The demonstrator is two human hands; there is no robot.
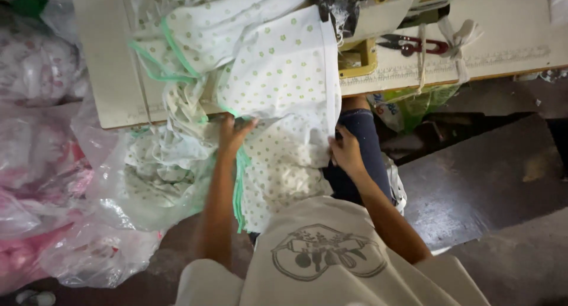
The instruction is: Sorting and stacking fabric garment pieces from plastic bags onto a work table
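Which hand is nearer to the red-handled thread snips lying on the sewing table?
Right. The right hand grips the spotted fabric at the table edge, below and left of the red-handled snips. The left hand holds the fabric farther left, clearly farther from the snips.

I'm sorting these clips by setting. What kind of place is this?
Likely a garment sewing workshop: a sewing machine on a worktable, thread snips, and both hands on green-dotted white fabric.

Head view, steeply down, close.
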